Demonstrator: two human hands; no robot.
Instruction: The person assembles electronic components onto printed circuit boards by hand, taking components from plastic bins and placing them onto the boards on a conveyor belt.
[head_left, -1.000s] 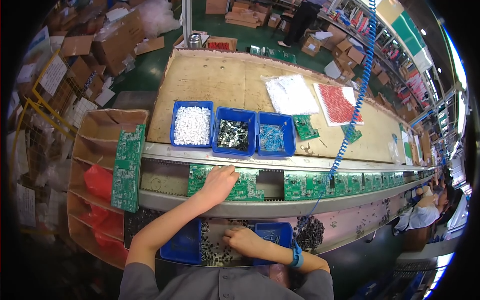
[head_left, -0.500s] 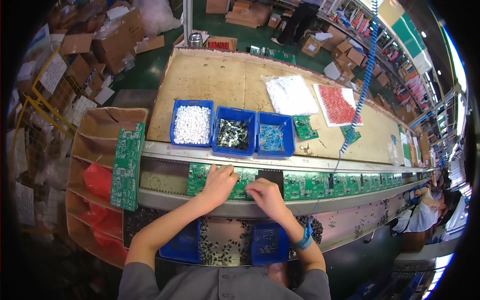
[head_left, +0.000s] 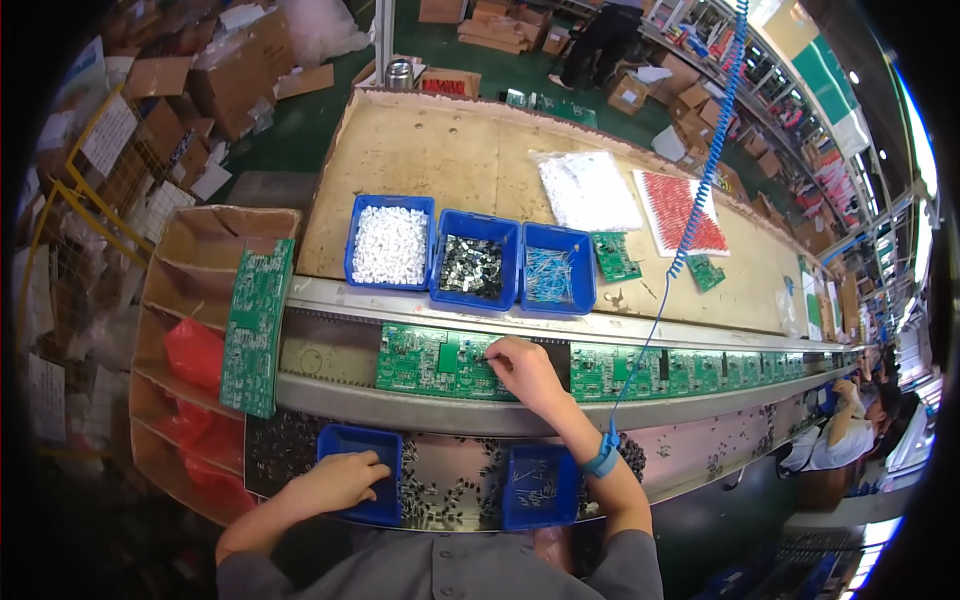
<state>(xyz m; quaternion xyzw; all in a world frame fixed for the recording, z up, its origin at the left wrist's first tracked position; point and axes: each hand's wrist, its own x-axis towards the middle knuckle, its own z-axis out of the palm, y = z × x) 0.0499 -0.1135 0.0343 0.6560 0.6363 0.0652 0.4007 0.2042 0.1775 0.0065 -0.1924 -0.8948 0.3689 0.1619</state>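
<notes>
My right hand point(head_left: 528, 374) is over the right part of a green circuit board point(head_left: 412, 362) on the rail, fingertips pinched close to its surface. Whatever those fingers hold is too small to make out. Down on the left, my left hand point(head_left: 348, 482) reaches over a blue bin point(head_left: 347, 437) in the metal tray, its fingers loosely bent and apart. The hand covers much of that bin's inside. A second blue bin point(head_left: 541, 482), with a few thin-leaded parts in it, sits below my right forearm, which wears a blue wrist strap point(head_left: 603, 456).
Beyond the rail stand blue bins of white parts point(head_left: 390, 245), dark parts point(head_left: 470, 266) and blue-leaded parts point(head_left: 550, 274). More boards point(head_left: 700, 371) line the rail rightward. A tall board point(head_left: 256, 330) leans by a cardboard rack point(head_left: 180, 285). A coiled blue cord point(head_left: 712, 165) hangs at right.
My left hand has left the circuit board and come down to the left blue bin in the tray. My right hand stays at the board, shifted slightly up and left.
</notes>
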